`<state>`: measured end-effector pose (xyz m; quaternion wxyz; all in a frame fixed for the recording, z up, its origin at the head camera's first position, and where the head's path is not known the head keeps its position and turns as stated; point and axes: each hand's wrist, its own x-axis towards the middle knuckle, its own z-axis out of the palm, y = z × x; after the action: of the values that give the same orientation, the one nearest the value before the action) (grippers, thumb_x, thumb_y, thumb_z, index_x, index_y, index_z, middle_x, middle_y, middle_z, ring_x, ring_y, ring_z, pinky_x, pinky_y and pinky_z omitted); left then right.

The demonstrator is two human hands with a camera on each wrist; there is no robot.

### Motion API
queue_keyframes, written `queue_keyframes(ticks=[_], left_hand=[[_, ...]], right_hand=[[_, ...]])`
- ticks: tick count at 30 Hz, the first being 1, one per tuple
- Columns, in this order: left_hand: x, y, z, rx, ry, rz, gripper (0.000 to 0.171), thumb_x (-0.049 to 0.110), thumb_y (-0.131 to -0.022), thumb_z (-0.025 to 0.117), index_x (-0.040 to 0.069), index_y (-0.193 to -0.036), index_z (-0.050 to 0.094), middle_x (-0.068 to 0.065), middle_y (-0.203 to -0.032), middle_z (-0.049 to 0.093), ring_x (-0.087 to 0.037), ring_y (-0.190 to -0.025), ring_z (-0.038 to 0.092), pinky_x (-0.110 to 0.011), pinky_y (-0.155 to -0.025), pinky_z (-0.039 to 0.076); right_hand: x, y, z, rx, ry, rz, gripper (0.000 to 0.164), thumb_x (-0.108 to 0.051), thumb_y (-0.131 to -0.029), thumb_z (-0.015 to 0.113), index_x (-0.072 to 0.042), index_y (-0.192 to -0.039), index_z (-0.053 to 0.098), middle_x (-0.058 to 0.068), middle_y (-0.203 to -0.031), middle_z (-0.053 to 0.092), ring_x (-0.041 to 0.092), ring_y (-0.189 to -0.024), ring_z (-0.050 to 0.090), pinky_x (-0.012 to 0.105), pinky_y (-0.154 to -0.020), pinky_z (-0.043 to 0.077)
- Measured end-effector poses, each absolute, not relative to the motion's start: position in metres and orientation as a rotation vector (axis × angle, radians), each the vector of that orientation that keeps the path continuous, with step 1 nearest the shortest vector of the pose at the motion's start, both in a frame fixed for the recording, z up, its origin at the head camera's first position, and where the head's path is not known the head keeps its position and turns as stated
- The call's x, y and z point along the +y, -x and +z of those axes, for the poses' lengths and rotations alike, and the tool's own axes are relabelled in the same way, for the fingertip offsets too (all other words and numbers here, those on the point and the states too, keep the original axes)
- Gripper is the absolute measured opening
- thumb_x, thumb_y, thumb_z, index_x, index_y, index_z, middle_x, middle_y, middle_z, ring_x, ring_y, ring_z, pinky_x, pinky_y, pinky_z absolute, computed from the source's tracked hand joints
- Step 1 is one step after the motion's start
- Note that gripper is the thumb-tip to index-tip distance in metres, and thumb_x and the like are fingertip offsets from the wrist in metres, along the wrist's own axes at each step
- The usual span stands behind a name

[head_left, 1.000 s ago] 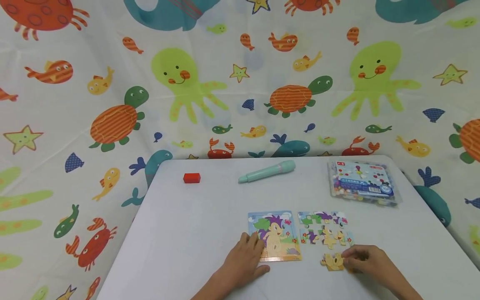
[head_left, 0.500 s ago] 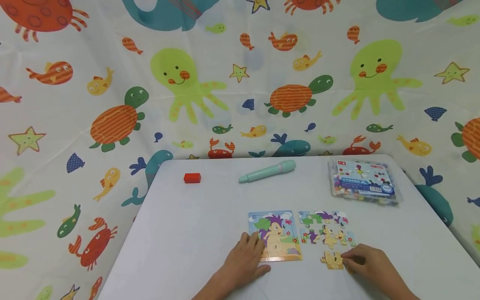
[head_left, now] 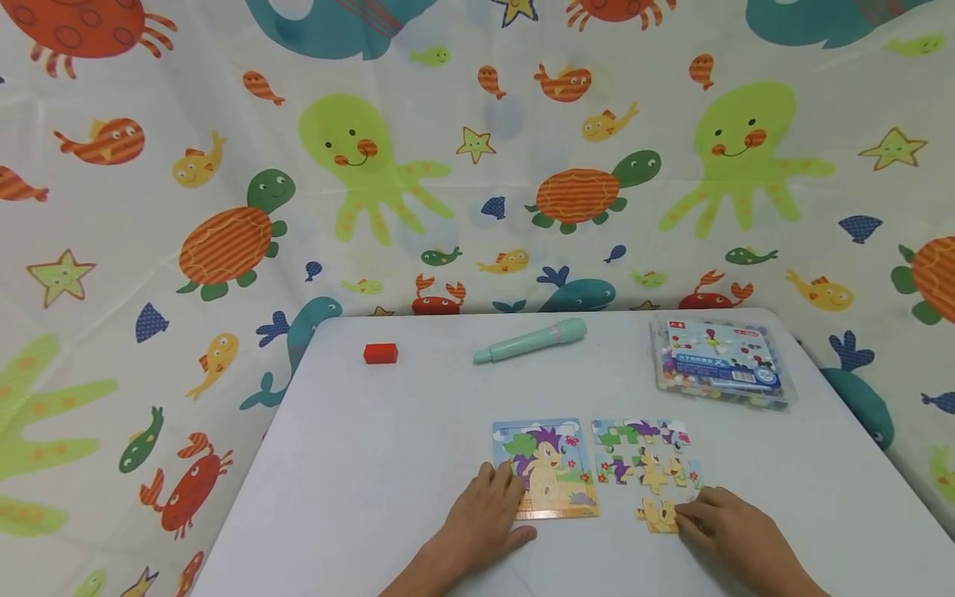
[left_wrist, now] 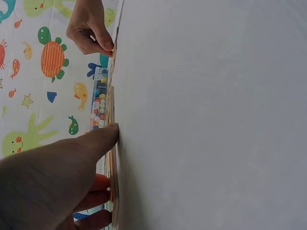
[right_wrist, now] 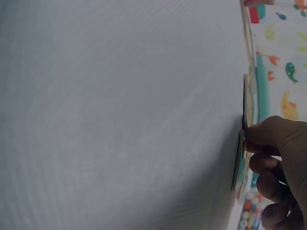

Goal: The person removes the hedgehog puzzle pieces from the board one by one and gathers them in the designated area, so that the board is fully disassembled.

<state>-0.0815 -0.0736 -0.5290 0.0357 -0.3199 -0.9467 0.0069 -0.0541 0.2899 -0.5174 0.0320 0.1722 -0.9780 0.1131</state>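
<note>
A square jigsaw board [head_left: 571,501] with a purple-haired hedgehog picture lies in front of me. My left hand [head_left: 485,506] rests its fingers on the board's left side, thumb by the near edge. Right of the board lie two rows of loose jigsaw pieces [head_left: 653,474]. Nearer to me is a tan group of pieces [head_left: 656,516]. At its right edge, my right hand [head_left: 727,526] pinches a jigsaw piece [right_wrist: 238,165] between thumb and fingertips, mostly covered by the hand in the head view. The right wrist view shows that piece edge-on, low over the table.
A mint-green pen-shaped thing [head_left: 531,341] lies at the back of the white table [head_left: 358,464], with a red block [head_left: 380,354] to its left. At the back right stands a clear plastic box [head_left: 722,365] of coloured beads. A sea-animal cloth [head_left: 462,166] hangs behind.
My right hand has shifted slightly and lowered its fingers at the right edge of the tan pieces, which have moved slightly up and left. The left hand stays on the board.
</note>
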Motion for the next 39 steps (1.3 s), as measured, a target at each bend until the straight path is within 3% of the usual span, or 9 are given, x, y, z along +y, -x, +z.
queue_keyframes(ticks=[8,15,21,24,30,34,39], left_hand=[[-0.075,0.080,-0.526,-2.909,0.979,0.022,0.060,0.066,-0.089,0.056,0.012,-0.115,0.055,-0.002,-0.101,0.043,-0.018,-0.086,0.035,-0.024,-0.068,0.034],[-0.075,0.078,-0.526,-2.914,0.968,0.027,0.060,0.066,-0.089,0.056,0.012,-0.116,0.056,-0.003,-0.102,0.043,-0.018,-0.086,0.035,-0.024,-0.068,0.034],[-0.079,0.075,-0.525,-2.899,1.012,0.011,0.056,0.062,-0.091,0.057,0.012,-0.118,0.056,-0.002,-0.107,0.046,-0.018,-0.088,0.037,-0.025,-0.073,0.036],[-0.085,0.074,-0.525,-2.884,1.049,-0.054,0.050,0.057,-0.092,0.060,0.014,-0.117,0.057,-0.001,-0.111,0.048,-0.017,-0.091,0.039,-0.026,-0.078,0.038],[-0.095,0.078,-0.526,-2.813,1.043,-0.229,0.024,0.037,-0.095,0.063,0.020,-0.111,0.060,-0.002,-0.124,0.050,-0.019,-0.105,0.045,-0.030,-0.088,0.044],[-0.096,0.083,-0.524,-2.781,0.999,-0.316,0.009,0.030,-0.097,0.061,0.025,-0.104,0.064,-0.006,-0.126,0.052,-0.023,-0.111,0.046,-0.031,-0.085,0.049],[-0.096,0.087,-0.518,-2.811,0.998,-0.405,0.006,0.028,-0.097,0.063,0.025,-0.095,0.068,-0.002,-0.120,0.057,-0.018,-0.105,0.049,-0.028,-0.077,0.050]], right_hand=[[0.284,0.055,-0.516,-3.031,-0.523,0.289,0.004,-0.028,-0.082,0.079,-0.026,-0.083,0.076,-0.020,-0.077,0.044,-0.002,-0.069,0.039,0.025,-0.061,0.043],[0.284,0.056,-0.519,-2.908,-0.545,0.284,0.010,-0.025,-0.078,0.083,-0.025,-0.084,0.074,-0.022,-0.079,0.047,-0.002,-0.071,0.043,0.026,-0.063,0.048],[0.256,0.071,-0.514,-2.671,-0.670,0.492,0.019,-0.015,-0.074,0.086,-0.022,-0.087,0.074,-0.023,-0.080,0.049,-0.006,-0.069,0.045,0.019,-0.055,0.043],[0.224,0.086,-0.509,-2.564,-0.822,0.575,0.021,-0.013,-0.073,0.087,-0.018,-0.089,0.075,-0.019,-0.081,0.053,-0.004,-0.068,0.049,0.017,-0.053,0.041],[0.152,0.113,-0.503,-2.599,-1.096,0.561,0.016,-0.020,-0.084,0.079,-0.014,-0.098,0.076,-0.008,-0.089,0.062,0.004,-0.075,0.056,0.021,-0.061,0.048],[0.125,0.122,-0.508,-2.708,-1.112,0.524,0.012,-0.019,-0.085,0.074,-0.016,-0.096,0.078,-0.010,-0.082,0.058,0.002,-0.067,0.049,0.018,-0.055,0.043],[0.112,0.123,-0.514,-2.811,-1.058,0.589,0.013,-0.016,-0.080,0.073,-0.015,-0.091,0.079,-0.014,-0.073,0.050,0.000,-0.061,0.038,0.018,-0.050,0.036]])
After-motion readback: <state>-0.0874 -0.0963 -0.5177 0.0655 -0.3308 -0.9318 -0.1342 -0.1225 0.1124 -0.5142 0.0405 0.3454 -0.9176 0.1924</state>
